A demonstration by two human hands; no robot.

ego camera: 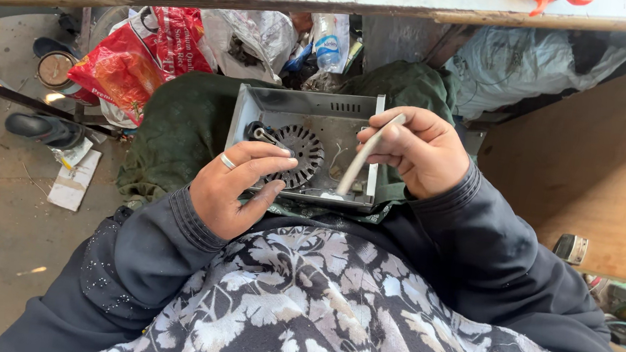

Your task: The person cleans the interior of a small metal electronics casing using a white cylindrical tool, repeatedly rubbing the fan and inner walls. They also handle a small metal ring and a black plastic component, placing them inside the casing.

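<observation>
At centre frame a grey metal tray-like casing (308, 107) rests on the person's lap over green cloth (180, 129). The left hand (239, 188) lies half-open, fingers curled over the casing's near edge beside a round slotted fan disc (301, 152). The right hand (415, 149) is closed around a pale rod-like tool (360, 161), angled down into the casing.

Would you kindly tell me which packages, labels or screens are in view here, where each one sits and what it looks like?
Red bag: crumpled plastic sack with pale print, on the floor left of the grey metal box.
Plastic bottle: clear, blue-and-white label, behind the box.
Clear bag: crinkled, between red bag and bottle.
White card: flat on the floor, far left.
No screens.
</observation>
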